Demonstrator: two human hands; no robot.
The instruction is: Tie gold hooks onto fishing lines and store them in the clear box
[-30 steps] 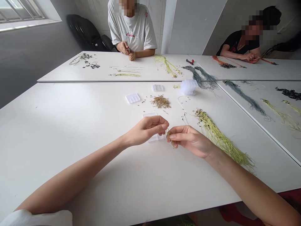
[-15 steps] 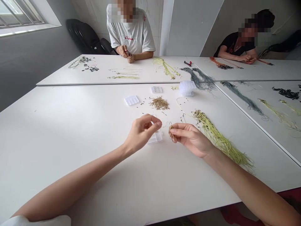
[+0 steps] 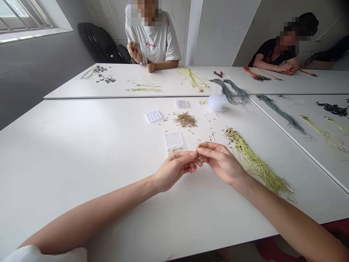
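Observation:
My right hand (image 3: 222, 158) pinches a small bundle of gold fishing hooks (image 3: 200, 154) between thumb and fingertips, with one hook's bend sticking up above the fingers. From the left, my left hand (image 3: 177, 167) meets it, its thumb and forefinger closed at the bundle's edge. Just behind my left hand lies an open clear plastic box (image 3: 174, 139) with yellowish tied hooks in its near part; my fingers cover its near edge. Beside my right hand stretches a long bunch of yellow-green fishing line (image 3: 256, 163) with dark hooks at its far end.
A pile of gold metal pieces (image 3: 185, 119) sits beyond the box. Near it are a small clear tray (image 3: 153, 116), a filled tray (image 3: 182, 104) and stacked clear boxes (image 3: 217, 102). Grey line bundles (image 3: 283, 114) lie right. Two people sit across the white table (image 3: 81, 153).
My left hand has come down and right from above the clear box to the hooks in my right hand. Across the table, a person's hands have moved apart.

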